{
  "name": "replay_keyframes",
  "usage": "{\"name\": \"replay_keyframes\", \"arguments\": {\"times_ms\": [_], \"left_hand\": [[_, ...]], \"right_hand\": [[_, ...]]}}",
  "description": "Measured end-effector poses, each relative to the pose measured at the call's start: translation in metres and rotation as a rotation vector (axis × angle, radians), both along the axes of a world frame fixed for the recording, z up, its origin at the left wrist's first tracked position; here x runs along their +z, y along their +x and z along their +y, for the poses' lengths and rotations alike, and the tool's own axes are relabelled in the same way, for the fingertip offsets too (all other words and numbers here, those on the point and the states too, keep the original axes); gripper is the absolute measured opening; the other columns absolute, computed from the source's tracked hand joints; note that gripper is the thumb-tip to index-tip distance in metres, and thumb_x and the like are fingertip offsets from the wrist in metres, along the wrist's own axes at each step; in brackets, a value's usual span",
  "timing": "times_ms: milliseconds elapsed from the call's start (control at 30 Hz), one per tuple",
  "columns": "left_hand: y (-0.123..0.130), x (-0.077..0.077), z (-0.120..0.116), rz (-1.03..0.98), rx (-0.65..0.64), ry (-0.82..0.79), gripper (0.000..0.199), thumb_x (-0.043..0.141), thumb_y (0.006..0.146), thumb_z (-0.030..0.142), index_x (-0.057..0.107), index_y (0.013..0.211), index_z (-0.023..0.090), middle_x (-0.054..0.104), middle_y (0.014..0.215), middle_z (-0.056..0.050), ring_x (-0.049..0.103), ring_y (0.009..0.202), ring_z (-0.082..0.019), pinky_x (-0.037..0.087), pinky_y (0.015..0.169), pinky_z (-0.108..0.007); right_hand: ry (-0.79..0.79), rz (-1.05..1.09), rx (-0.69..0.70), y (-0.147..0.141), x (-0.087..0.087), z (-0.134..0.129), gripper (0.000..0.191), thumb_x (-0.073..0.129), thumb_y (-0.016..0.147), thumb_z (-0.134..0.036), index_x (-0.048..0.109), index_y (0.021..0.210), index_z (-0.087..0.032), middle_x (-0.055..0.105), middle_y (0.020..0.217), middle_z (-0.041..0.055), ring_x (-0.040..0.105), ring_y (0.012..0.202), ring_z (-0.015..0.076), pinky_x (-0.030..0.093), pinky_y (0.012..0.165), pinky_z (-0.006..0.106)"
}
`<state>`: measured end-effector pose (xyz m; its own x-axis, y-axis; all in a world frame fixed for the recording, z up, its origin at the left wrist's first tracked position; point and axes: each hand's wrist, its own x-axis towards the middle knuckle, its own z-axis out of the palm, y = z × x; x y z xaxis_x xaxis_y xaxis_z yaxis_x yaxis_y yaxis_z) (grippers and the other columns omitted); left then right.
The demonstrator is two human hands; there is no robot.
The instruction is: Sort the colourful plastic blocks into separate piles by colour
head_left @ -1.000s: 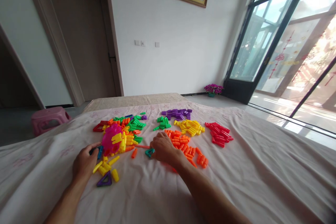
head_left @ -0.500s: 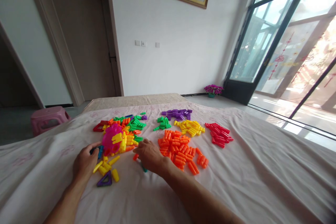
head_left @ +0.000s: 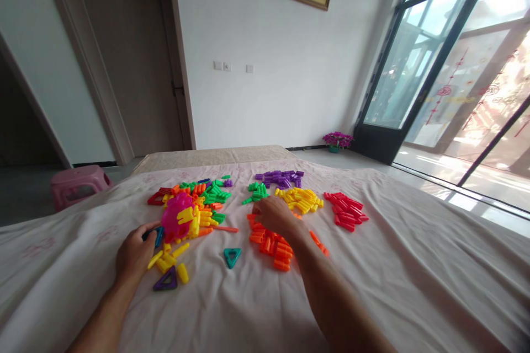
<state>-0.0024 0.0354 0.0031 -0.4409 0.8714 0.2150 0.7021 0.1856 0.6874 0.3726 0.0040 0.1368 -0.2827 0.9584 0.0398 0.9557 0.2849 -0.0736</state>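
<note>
The person's left grip (head_left: 136, 253) is a bare hand, continuing into a bare left forearm (head_left: 106, 311), slim at the hand end and wider farther up. The right grip (head_left: 274, 214) is bare as well, its back gently rounded, and the bare right forearm (head_left: 327, 287) looks long and smooth, broadening steadily. Fingernails and finer surface details are too small to tell.

I see a rumpled pale sheet (head_left: 199, 320) carrying everything. With the teal triangle (head_left: 232, 250) as my clock centre, orange pieces (head_left: 269, 244) lie at three, red pieces (head_left: 344, 212) farther out past two, yellow pieces (head_left: 301, 200) at two, a purple pile (head_left: 282, 179) and green pieces (head_left: 258, 193) at one, a mixed heap (head_left: 204, 217) near eleven, a purple triangle (head_left: 164, 288) past eight.
</note>
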Motion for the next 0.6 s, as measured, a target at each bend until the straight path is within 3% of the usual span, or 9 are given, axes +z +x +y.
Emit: {"name": "replay_keyframes", "arguments": {"times_ms": [133,267,433,600], "left_hand": [[0.0,0.0,0.0,0.016,-0.002,0.005,0.042,0.052,0.088,0.035,0.078,0.117,0.02,0.079,0.111,-0.012,0.071,0.093,-0.027,0.052,0.078,-0.034],[0.0,0.0,-0.001,0.027,0.005,0.003,0.041,0.053,0.088,0.035,0.078,0.116,0.02,0.08,0.11,-0.012,0.071,0.091,-0.028,0.053,0.078,-0.035],[0.001,0.002,-0.001,0.005,0.005,0.014,0.038,0.054,0.087,0.034,0.079,0.113,0.022,0.08,0.105,-0.011,0.072,0.092,-0.028,0.054,0.079,-0.035],[0.002,0.003,-0.002,-0.021,0.012,0.007,0.038,0.055,0.087,0.034,0.079,0.113,0.023,0.08,0.103,-0.01,0.072,0.092,-0.028,0.054,0.081,-0.035]], "right_hand": [[0.031,-0.021,-0.094,0.024,0.02,-0.005,0.029,0.065,0.088,-0.015,0.08,0.113,-0.022,0.078,0.11,0.0109,0.07,0.107,0.0262,0.047,0.085,0.03],[0.039,0.043,-0.041,0.01,0.018,-0.007,0.026,0.062,0.093,-0.017,0.079,0.112,-0.021,0.077,0.114,0.0102,0.068,0.112,0.025,0.047,0.09,0.031],[0.046,0.14,0.303,-0.045,-0.021,-0.008,0.027,0.055,0.099,-0.016,0.075,0.118,-0.017,0.076,0.118,0.0097,0.064,0.115,0.0221,0.045,0.101,0.031],[0.099,0.232,0.485,-0.084,-0.071,-0.006,0.031,0.059,0.1,-0.019,0.066,0.13,-0.02,0.069,0.133,0.0094,0.058,0.126,0.0239,0.047,0.105,0.036]]}}
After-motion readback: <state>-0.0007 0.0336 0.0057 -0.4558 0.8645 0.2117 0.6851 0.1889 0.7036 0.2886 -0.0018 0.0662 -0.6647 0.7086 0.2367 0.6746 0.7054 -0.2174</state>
